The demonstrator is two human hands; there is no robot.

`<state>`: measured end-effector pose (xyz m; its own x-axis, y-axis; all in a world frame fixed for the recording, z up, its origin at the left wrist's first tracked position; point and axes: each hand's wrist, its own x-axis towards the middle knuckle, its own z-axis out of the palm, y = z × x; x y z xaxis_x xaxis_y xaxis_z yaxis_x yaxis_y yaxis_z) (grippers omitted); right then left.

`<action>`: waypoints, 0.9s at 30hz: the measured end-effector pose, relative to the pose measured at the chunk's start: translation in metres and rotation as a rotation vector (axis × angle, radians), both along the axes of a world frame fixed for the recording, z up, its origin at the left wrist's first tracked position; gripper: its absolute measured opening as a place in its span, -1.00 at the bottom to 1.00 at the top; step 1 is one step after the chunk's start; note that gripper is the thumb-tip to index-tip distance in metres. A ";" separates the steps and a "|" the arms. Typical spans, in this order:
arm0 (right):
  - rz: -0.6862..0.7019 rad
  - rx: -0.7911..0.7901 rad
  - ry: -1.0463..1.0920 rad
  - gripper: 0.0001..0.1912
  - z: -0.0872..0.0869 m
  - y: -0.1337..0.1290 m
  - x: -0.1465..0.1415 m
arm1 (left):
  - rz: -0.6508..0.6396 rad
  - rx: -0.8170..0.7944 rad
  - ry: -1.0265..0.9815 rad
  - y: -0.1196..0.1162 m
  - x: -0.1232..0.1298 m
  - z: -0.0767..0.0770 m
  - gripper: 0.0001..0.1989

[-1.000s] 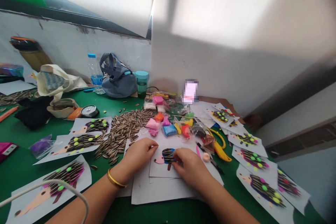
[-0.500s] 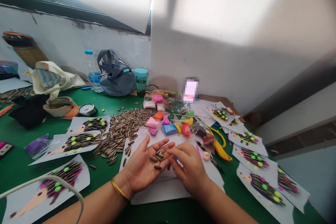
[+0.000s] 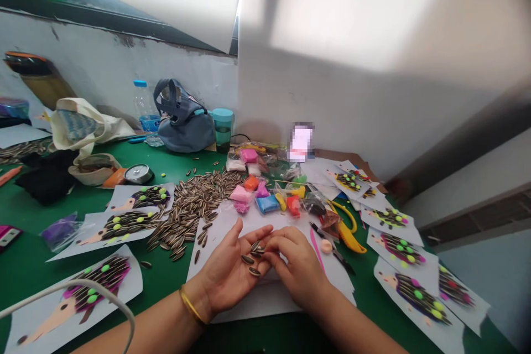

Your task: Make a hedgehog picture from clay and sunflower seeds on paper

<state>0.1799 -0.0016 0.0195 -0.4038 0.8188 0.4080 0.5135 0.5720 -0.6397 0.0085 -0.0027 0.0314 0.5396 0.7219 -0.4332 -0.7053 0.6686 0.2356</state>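
Observation:
Palm up, my left hand (image 3: pixel 234 268) carries several striped sunflower seeds (image 3: pixel 254 271) on its palm and lower fingers, its fingers stretched out. My right hand (image 3: pixel 296 265) is closed in a pinch at the left fingertips, beside the seeds; what its fingertips grip is hidden. Both hands are over white paper sheets (image 3: pixel 244 310) on a green table. A large heap of sunflower seeds (image 3: pixel 199 196) is beyond my left hand, and a few loose seeds (image 3: pixel 202 239) lie on the paper's left side. Near my right hand are a pink strip (image 3: pixel 316 249) and a peach clay ball (image 3: pixel 326 246).
Seed-covered hedgehog pictures lie left (image 3: pixel 99 287) and right (image 3: pixel 418 298). Behind the paper are colourful clay packets (image 3: pixel 267 204). Yellow-handled scissors (image 3: pixel 352 238) and dark pliers (image 3: pixel 340 257) lie right. A white cable (image 3: pixel 112 296) arches at lower left. A bag (image 3: pixel 186 130) and cup (image 3: pixel 223 127) stand behind.
The seeds on my left palm have shifted slightly right and down. My left fingers have tilted a little, and my right hand stays pinched close beside them.

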 end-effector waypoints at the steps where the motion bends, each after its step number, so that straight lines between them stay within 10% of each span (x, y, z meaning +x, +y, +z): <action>1: -0.012 0.009 0.010 -0.88 0.001 0.000 0.001 | -0.003 0.008 0.006 -0.001 0.001 -0.001 -0.51; 5: -0.035 0.057 0.033 -0.87 0.003 0.000 0.004 | -0.065 0.063 0.179 -0.008 0.003 -0.004 -0.82; 20: 0.078 -0.003 0.175 -0.91 0.007 0.006 0.012 | -0.214 0.715 0.930 0.000 -0.008 0.002 -0.58; 27: -0.146 -0.118 0.146 -0.90 -0.012 0.035 0.032 | -0.087 1.025 1.565 0.024 -0.030 -0.010 -0.66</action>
